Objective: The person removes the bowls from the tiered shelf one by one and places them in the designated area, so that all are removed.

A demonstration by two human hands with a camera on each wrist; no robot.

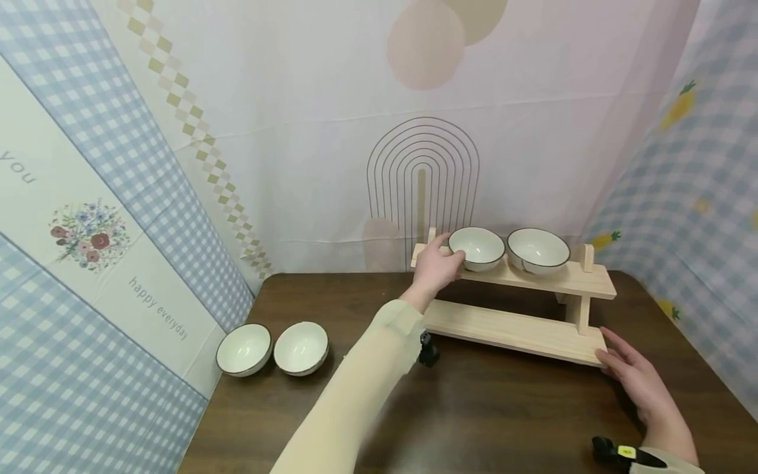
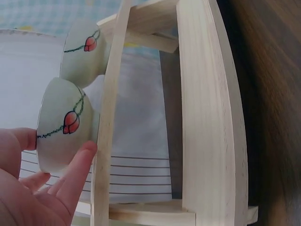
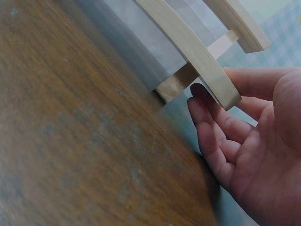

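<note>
Lower board (image 1: 509, 324) partly hidden, left sleeve (image 1: 360, 390) cropped

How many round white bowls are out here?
4: a round white bowl held by the left hand and a second bowl on the pale wooden rack's upper shelf; a third bowl and fourth bowl at left on the brown wooden table.

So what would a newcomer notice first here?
Probably the pale wooden rack on the dark table, right of centre. The left hand grips the left bowl on the rack's upper tier, beside a second bowl, while the right hand holds the lower tier near its right end. Two more bowls sit leftward.
</note>
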